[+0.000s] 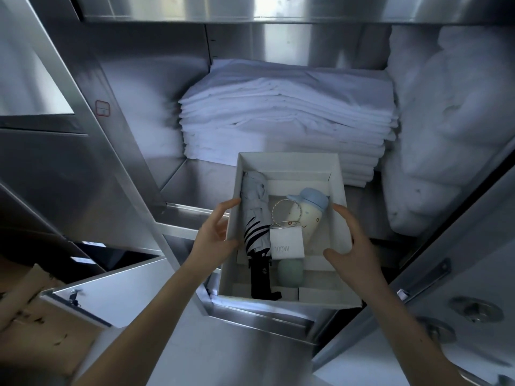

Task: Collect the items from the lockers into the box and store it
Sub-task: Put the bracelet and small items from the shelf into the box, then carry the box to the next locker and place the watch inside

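Note:
A white open box (288, 160) rests at the front of a steel locker shelf, its near end sticking out over the edge. Inside lie a folded striped umbrella with a black handle (256, 235), a small white charger marked 100W (286, 243), thin wire rings (287, 214), a cream figure with a blue cap (310, 215) and a pale green round item (289, 273). My left hand (217, 232) grips the box's left wall. My right hand (352, 240) is on its right wall, thumb over the rim.
A tall stack of folded white linen (289, 112) fills the shelf behind the box, and white bedding (446, 135) is piled to the right. The locker's steel door (459, 288) stands open at right. Another open door (111, 291) and brown cardboard (33, 302) are at lower left.

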`<control>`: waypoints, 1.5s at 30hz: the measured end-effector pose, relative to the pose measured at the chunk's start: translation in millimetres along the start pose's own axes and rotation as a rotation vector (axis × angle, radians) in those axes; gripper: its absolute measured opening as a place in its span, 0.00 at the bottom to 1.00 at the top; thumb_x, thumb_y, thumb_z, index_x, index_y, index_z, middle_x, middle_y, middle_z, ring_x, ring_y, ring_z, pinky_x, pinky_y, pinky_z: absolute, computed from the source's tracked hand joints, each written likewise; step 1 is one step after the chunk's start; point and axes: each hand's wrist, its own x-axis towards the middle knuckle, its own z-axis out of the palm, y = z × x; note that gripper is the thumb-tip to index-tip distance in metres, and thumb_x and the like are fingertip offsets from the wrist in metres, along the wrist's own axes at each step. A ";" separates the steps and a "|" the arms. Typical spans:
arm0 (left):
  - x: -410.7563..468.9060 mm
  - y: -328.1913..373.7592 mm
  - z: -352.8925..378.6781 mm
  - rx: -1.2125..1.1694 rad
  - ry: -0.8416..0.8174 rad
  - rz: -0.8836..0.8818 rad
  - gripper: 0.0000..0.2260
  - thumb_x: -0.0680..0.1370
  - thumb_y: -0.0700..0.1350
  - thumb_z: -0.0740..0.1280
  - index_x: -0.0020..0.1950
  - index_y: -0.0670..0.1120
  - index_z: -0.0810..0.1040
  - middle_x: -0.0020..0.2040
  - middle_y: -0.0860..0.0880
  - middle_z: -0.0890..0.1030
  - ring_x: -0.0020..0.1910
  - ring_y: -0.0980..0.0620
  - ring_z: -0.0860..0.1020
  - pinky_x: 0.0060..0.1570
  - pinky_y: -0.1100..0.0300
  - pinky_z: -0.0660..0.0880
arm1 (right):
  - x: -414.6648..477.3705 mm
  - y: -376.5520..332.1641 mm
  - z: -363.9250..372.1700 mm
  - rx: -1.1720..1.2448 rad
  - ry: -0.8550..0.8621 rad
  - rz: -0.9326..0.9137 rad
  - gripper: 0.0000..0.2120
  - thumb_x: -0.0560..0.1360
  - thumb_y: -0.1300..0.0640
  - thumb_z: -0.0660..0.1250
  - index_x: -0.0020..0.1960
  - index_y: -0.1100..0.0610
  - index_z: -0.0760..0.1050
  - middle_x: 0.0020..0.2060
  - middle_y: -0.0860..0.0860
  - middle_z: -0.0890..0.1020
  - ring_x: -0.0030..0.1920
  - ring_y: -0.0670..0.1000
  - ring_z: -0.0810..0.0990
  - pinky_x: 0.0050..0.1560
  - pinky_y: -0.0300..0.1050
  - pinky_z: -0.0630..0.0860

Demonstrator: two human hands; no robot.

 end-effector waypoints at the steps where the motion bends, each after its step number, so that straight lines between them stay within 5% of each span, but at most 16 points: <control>1: -3.1 -0.5 -0.7 -0.026 0.006 -0.008 0.35 0.70 0.20 0.65 0.70 0.50 0.71 0.49 0.48 0.86 0.47 0.48 0.85 0.41 0.55 0.82 | -1.7 -0.2 0.0 -0.011 -0.024 0.002 0.40 0.66 0.75 0.66 0.71 0.44 0.65 0.64 0.37 0.70 0.54 0.24 0.69 0.46 0.20 0.69; 4: -18.7 -6.3 -4.4 -0.007 0.071 -0.028 0.37 0.69 0.22 0.63 0.65 0.59 0.74 0.51 0.49 0.86 0.50 0.40 0.83 0.44 0.40 0.81 | -10.0 0.4 2.5 -0.027 -0.101 0.001 0.43 0.65 0.75 0.66 0.71 0.41 0.65 0.69 0.38 0.69 0.68 0.36 0.66 0.51 0.18 0.65; 8: -54.2 -15.1 -22.2 -0.044 0.111 -0.068 0.35 0.71 0.22 0.64 0.65 0.59 0.75 0.49 0.45 0.86 0.47 0.45 0.85 0.38 0.61 0.80 | -30.0 -11.1 17.1 -0.015 -0.167 -0.025 0.43 0.66 0.76 0.67 0.71 0.40 0.65 0.68 0.33 0.68 0.69 0.34 0.63 0.56 0.17 0.62; 12: -93.5 -17.4 -56.8 -0.106 0.185 -0.084 0.33 0.72 0.22 0.64 0.66 0.55 0.75 0.50 0.45 0.86 0.50 0.49 0.85 0.45 0.61 0.81 | -51.1 -33.5 49.0 -0.022 -0.208 -0.075 0.43 0.66 0.75 0.67 0.70 0.38 0.66 0.67 0.30 0.68 0.69 0.32 0.63 0.64 0.25 0.63; 15: -128.2 -17.5 -91.5 -0.094 0.287 -0.087 0.32 0.71 0.23 0.66 0.63 0.56 0.76 0.45 0.46 0.87 0.44 0.50 0.85 0.42 0.63 0.81 | -70.1 -57.5 82.6 -0.007 -0.252 -0.125 0.43 0.66 0.75 0.67 0.68 0.36 0.67 0.67 0.32 0.69 0.65 0.32 0.68 0.56 0.24 0.70; 17: -156.7 -20.3 -116.6 -0.088 0.343 -0.083 0.32 0.71 0.23 0.67 0.62 0.57 0.76 0.46 0.47 0.87 0.45 0.49 0.85 0.44 0.62 0.81 | -88.4 -75.7 106.3 -0.008 -0.305 -0.136 0.43 0.67 0.75 0.66 0.67 0.33 0.66 0.66 0.32 0.69 0.60 0.39 0.74 0.53 0.35 0.78; 20: -205.4 -27.9 -153.7 -0.065 0.427 -0.096 0.32 0.71 0.24 0.65 0.62 0.57 0.76 0.47 0.47 0.87 0.46 0.46 0.85 0.49 0.54 0.80 | -121.5 -97.5 141.4 -0.025 -0.400 -0.132 0.42 0.69 0.73 0.66 0.65 0.30 0.65 0.59 0.27 0.73 0.54 0.55 0.73 0.54 0.50 0.76; 22: -238.5 -34.6 -177.6 -0.043 0.502 -0.112 0.33 0.70 0.24 0.64 0.62 0.58 0.77 0.48 0.49 0.87 0.47 0.48 0.85 0.50 0.52 0.79 | -140.8 -108.1 167.7 -0.028 -0.441 -0.165 0.42 0.68 0.73 0.66 0.64 0.30 0.66 0.56 0.40 0.80 0.52 0.58 0.75 0.50 0.52 0.78; 23: -254.9 -38.2 -189.9 -0.028 0.540 -0.123 0.33 0.70 0.24 0.64 0.62 0.60 0.77 0.48 0.50 0.87 0.48 0.49 0.85 0.50 0.52 0.80 | -149.2 -113.0 182.8 -0.022 -0.463 -0.174 0.42 0.68 0.73 0.65 0.64 0.29 0.67 0.57 0.41 0.79 0.51 0.56 0.77 0.47 0.47 0.80; 26: -301.5 -49.6 -226.3 -0.002 0.635 -0.171 0.34 0.70 0.26 0.65 0.60 0.64 0.77 0.49 0.49 0.86 0.47 0.42 0.83 0.46 0.49 0.79 | -173.3 -130.1 229.7 0.025 -0.564 -0.172 0.42 0.68 0.75 0.64 0.62 0.29 0.67 0.54 0.20 0.71 0.47 0.33 0.77 0.39 0.29 0.74; 30: -366.2 -57.4 -270.5 -0.027 0.772 -0.255 0.34 0.71 0.26 0.65 0.60 0.66 0.76 0.51 0.53 0.86 0.48 0.51 0.84 0.50 0.46 0.82 | -206.1 -149.7 294.3 0.064 -0.712 -0.172 0.42 0.67 0.76 0.64 0.64 0.32 0.68 0.62 0.23 0.69 0.60 0.23 0.65 0.57 0.37 0.68; 33: -408.5 -60.3 -296.8 -0.038 0.865 -0.299 0.34 0.71 0.26 0.64 0.59 0.66 0.77 0.48 0.52 0.87 0.46 0.53 0.85 0.46 0.52 0.83 | -229.2 -165.4 338.9 0.073 -0.805 -0.219 0.42 0.66 0.76 0.65 0.66 0.36 0.68 0.63 0.25 0.68 0.56 0.21 0.67 0.52 0.31 0.71; 36: -444.8 -66.6 -319.3 -0.049 0.963 -0.337 0.34 0.71 0.25 0.62 0.61 0.63 0.76 0.45 0.49 0.87 0.46 0.49 0.85 0.46 0.54 0.82 | -247.7 -180.9 379.1 0.083 -0.908 -0.297 0.43 0.65 0.78 0.66 0.64 0.36 0.68 0.66 0.31 0.70 0.62 0.28 0.69 0.52 0.25 0.72; 39: -471.7 -69.1 -337.9 -0.078 1.058 -0.358 0.34 0.70 0.24 0.60 0.61 0.61 0.77 0.41 0.47 0.87 0.41 0.47 0.83 0.40 0.58 0.79 | -261.0 -198.6 415.5 0.049 -1.031 -0.319 0.42 0.66 0.76 0.66 0.64 0.34 0.68 0.68 0.33 0.69 0.64 0.52 0.74 0.60 0.43 0.74; 41: -483.3 -71.1 -351.9 -0.106 1.127 -0.364 0.34 0.70 0.23 0.60 0.61 0.59 0.77 0.38 0.48 0.86 0.34 0.51 0.80 0.33 0.65 0.74 | -265.7 -212.6 439.5 0.020 -1.107 -0.324 0.42 0.66 0.75 0.66 0.65 0.33 0.68 0.66 0.30 0.69 0.60 0.54 0.76 0.60 0.54 0.73; 45: -491.8 -78.2 -382.8 -0.113 1.219 -0.383 0.36 0.69 0.23 0.58 0.63 0.60 0.77 0.31 0.53 0.81 0.31 0.50 0.68 0.28 0.65 0.64 | -266.5 -234.6 489.8 0.043 -1.222 -0.365 0.40 0.67 0.75 0.66 0.67 0.38 0.68 0.69 0.34 0.68 0.57 0.22 0.67 0.43 0.31 0.77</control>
